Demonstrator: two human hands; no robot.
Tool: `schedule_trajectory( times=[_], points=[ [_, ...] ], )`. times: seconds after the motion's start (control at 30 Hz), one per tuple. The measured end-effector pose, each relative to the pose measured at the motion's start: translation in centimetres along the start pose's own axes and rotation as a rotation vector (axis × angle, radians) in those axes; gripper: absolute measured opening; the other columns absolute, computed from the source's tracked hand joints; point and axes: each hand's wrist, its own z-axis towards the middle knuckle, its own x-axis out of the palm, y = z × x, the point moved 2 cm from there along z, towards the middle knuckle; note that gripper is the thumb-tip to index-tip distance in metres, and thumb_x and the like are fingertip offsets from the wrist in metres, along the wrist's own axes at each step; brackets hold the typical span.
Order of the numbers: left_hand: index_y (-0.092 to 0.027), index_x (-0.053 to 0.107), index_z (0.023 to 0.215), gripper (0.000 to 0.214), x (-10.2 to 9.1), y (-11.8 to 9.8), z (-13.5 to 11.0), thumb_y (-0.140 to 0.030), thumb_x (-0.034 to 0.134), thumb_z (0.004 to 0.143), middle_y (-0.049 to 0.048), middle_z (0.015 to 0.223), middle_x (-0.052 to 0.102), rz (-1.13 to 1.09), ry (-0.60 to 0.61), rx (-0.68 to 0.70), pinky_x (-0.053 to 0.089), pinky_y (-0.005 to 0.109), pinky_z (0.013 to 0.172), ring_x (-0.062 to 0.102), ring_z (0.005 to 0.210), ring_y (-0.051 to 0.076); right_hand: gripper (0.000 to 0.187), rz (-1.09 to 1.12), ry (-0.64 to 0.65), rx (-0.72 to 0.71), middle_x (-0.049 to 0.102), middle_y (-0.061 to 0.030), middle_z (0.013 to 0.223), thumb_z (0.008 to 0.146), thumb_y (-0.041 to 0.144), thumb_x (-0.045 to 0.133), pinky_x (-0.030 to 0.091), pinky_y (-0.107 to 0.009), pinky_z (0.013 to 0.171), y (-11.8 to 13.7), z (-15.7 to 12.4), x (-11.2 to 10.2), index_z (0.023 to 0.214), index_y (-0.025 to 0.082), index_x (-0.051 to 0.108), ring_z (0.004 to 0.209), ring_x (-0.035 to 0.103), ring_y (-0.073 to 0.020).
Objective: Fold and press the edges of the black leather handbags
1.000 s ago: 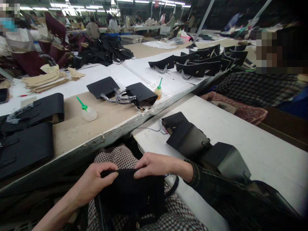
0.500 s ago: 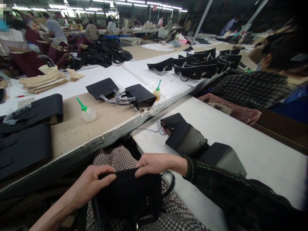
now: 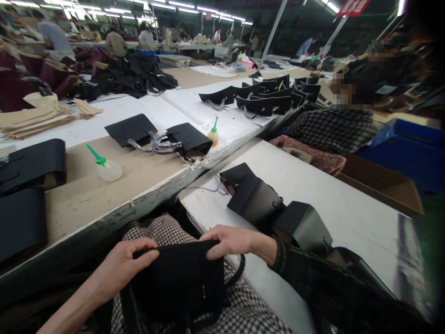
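A black handbag [image 3: 181,283] rests on my lap, on checked cloth. My left hand [image 3: 121,265] is closed on the bag's upper left edge, thumb on top. The upper right edge is gripped by my right hand [image 3: 231,241], fingers curled over it. A black strap of the bag [image 3: 238,274] loops out at the right. Two more black bags [image 3: 274,208] lie on the white table [image 3: 347,204] just beyond my right wrist.
A brown work table [image 3: 86,190] to the left carries a glue bottle with a green nozzle [image 3: 106,167], a black bag with wrapped handles [image 3: 174,141] and black pieces [image 3: 28,185]. Several black bags [image 3: 264,97] stand farther back. A person in a checked shirt [image 3: 333,127] leans at right.
The view has shifted to the right, so the tables sit further left in the picture. Both hands keep their hold on the bag's top edge, nearly unmoved.
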Motion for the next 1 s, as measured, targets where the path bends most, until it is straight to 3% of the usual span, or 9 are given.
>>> schedule_trajectory(
  times=[0.17, 0.33, 0.47, 0.67, 0.87, 1.0],
  points=[
    [-0.018, 0.069, 0.092, 0.034, -0.1, -0.7, -0.1, -0.05, 0.059, 0.086, -0.0002, 0.082, 0.068, -0.034, 0.003, 0.005, 0.045, 0.025, 0.069, 0.06, 0.078, 0.019, 0.038, -0.306, 0.106, 0.02, 0.069, -0.0014, 0.089, 0.084, 0.042, 0.066, 0.049, -0.019, 0.068, 2.5, 2.4, 0.5, 0.109, 0.014, 0.07, 0.074, 0.062, -0.012],
    [-0.019, 0.069, 0.097, 0.026, -0.9, -1.5, -1.5, -0.037, 0.068, 0.08, 0.0001, 0.09, 0.07, -0.121, 0.081, 0.021, 0.046, 0.025, 0.074, 0.061, 0.085, 0.02, 0.024, -0.709, 0.138, -0.119, 0.061, 0.0017, 0.071, 0.09, 0.031, 0.057, 0.039, -0.017, 0.055, 5.0, 5.6, 2.2, 0.091, 0.011, 0.07, 0.062, 0.052, -0.0085],
    [-0.019, 0.07, 0.098, 0.025, -1.5, -1.4, -2.5, -0.037, 0.067, 0.08, 0.0009, 0.089, 0.072, -0.058, 0.018, 0.017, 0.047, 0.026, 0.076, 0.063, 0.085, 0.021, 0.023, -0.718, 0.145, -0.137, 0.06, 0.002, 0.071, 0.091, 0.029, 0.056, 0.037, -0.018, 0.055, 5.1, 5.9, 2.4, 0.089, 0.011, 0.069, 0.06, 0.049, -0.0084],
    [-0.023, 0.074, 0.097, 0.024, -0.8, -2.1, -2.5, -0.039, 0.062, 0.085, -0.0006, 0.093, 0.075, 0.083, -0.09, 0.068, 0.047, 0.026, 0.079, 0.066, 0.089, 0.022, 0.023, -0.757, 0.128, -0.131, 0.059, 0.0023, 0.07, 0.091, 0.031, 0.055, 0.037, -0.019, 0.056, 5.0, 5.3, 2.5, 0.09, 0.012, 0.069, 0.06, 0.049, -0.0089],
    [-0.02, 0.072, 0.077, 0.024, 0.4, -3.0, -2.7, -0.036, 0.057, 0.087, -0.0017, 0.072, 0.068, 0.159, -0.213, 0.115, 0.042, 0.023, 0.065, 0.059, 0.071, 0.017, 0.028, -1.021, 0.096, -0.252, 0.059, -0.0007, 0.074, 0.094, 0.037, 0.051, 0.034, -0.022, 0.058, 6.2, 6.3, 4.7, 0.094, 0.014, 0.066, 0.063, 0.047, -0.0113],
    [-0.02, 0.074, 0.085, 0.024, 0.2, -2.4, -3.1, -0.037, 0.057, 0.085, -0.001, 0.081, 0.071, 0.084, -0.195, 0.086, 0.044, 0.024, 0.071, 0.061, 0.079, 0.019, 0.024, -1.124, 0.105, -0.3, 0.061, -0.003, 0.077, 0.094, 0.029, 0.048, 0.033, -0.024, 0.059, 6.5, 7.6, 6.0, 0.092, 0.013, 0.066, 0.065, 0.046, -0.0126]
  ],
)
